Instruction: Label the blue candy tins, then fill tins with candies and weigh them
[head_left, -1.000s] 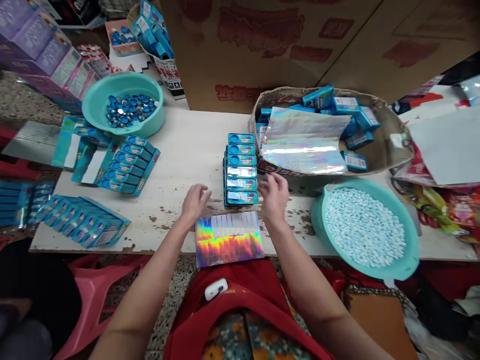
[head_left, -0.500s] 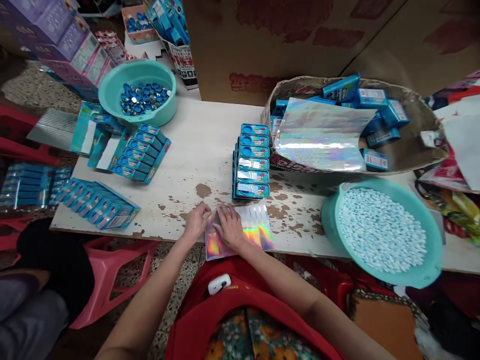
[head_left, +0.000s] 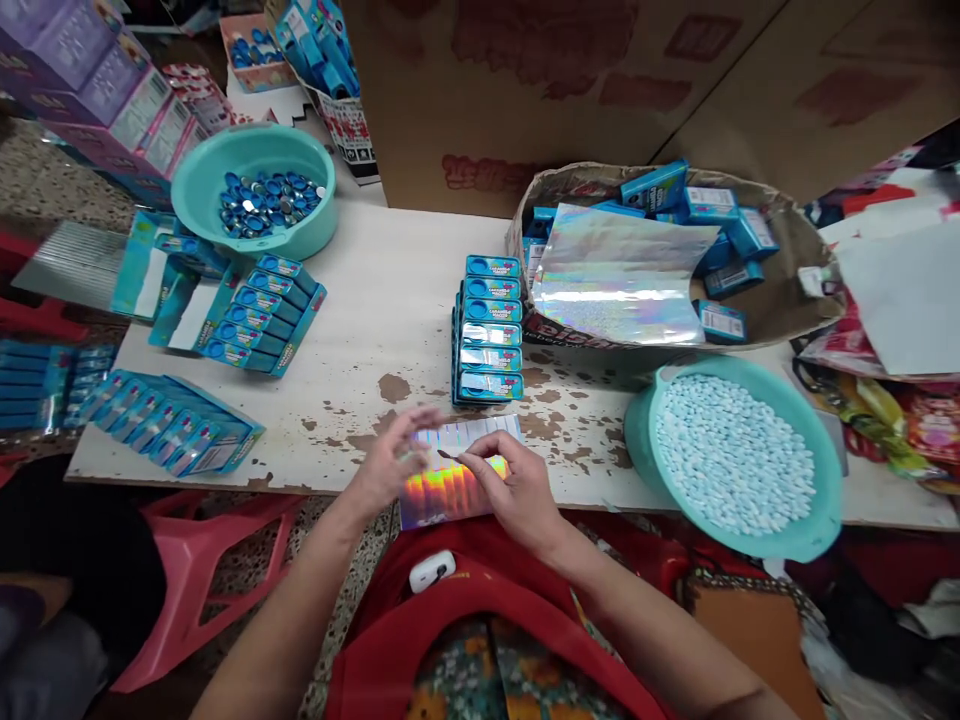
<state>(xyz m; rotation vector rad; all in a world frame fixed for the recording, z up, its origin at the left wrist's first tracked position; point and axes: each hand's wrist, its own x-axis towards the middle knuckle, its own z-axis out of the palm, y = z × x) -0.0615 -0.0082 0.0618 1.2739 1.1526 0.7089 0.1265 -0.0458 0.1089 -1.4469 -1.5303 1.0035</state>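
A shiny rainbow-coloured holographic sheet lies at the table's front edge, its surface marked in narrow strips. Over its right part, my right hand pinches a small dark, thin sliver between thumb and finger; its kind is not clear. My left hand hovers over the sheet's left side, slightly blurred, with fingers apart and nothing visible in them. Just beyond the sheet stand several stacked small blue boxes, some with shiny strips on their faces.
Left are cartons of blue boxes, another such carton and a turquoise basin of blue and silver discs. Right stand a torn cardboard box with a silvery sheet and a basin of pale blue sweets.
Both hands have lifted off the holographic sheet. My right hand has moved right and now pinches the dark sliver; my left hand has opened. The camera view has shifted slightly.
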